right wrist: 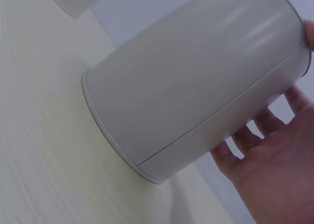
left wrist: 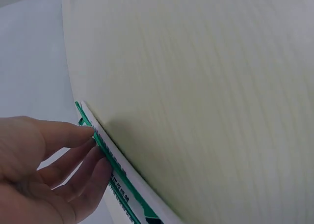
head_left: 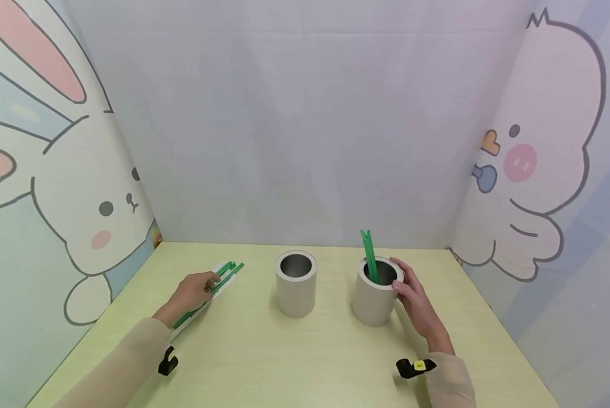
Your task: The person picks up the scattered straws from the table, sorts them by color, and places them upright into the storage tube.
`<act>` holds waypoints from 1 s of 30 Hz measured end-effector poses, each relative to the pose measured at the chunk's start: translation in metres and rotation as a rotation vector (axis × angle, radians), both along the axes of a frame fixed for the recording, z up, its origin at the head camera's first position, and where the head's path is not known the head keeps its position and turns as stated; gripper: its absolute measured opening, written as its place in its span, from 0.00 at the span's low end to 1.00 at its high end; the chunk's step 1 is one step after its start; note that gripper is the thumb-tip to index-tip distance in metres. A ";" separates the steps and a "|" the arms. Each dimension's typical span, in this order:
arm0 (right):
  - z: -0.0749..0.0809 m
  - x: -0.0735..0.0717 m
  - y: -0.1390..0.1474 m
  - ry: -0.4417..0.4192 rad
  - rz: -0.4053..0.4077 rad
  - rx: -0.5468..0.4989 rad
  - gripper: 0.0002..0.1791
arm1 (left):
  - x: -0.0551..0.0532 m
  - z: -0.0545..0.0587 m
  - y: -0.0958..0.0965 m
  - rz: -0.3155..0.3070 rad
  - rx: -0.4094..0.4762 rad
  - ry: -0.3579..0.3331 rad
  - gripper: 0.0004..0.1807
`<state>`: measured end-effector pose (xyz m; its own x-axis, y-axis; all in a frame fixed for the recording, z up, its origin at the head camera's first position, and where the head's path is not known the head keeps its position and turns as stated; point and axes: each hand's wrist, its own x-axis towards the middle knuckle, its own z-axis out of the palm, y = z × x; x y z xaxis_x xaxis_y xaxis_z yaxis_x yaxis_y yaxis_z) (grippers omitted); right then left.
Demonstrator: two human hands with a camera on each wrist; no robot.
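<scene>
At the left, my left hand (head_left: 195, 290) pinches a slim green packet (left wrist: 101, 141) between thumb and fingers. It is one of several green packets with printed lettering, lying on a long white tray (left wrist: 147, 190). On the right, a white cylindrical holder (head_left: 372, 309) with a dark inside stands upright on the table. My right hand (head_left: 416, 299) holds it at its right side, thumb at the rim and fingers along the wall. Slim green packets (head_left: 369, 252) lean inside this holder, their tops sticking out above the rim.
A second white cylindrical holder (head_left: 297, 297) stands upright near the middle of the pale wooden table (head_left: 284, 362), between the hands. Behind the table hangs a plain light curtain (head_left: 295, 141). Cartoon-printed panels, a rabbit (head_left: 80, 226) and a white animal (head_left: 545, 170), flank the sides.
</scene>
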<state>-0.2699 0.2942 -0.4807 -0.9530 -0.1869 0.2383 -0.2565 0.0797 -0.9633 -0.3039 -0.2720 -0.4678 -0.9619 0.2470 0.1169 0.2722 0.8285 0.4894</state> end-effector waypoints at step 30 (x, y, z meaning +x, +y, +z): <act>-0.002 0.001 -0.001 0.015 0.000 -0.019 0.32 | -0.008 0.012 0.009 0.033 0.039 0.133 0.22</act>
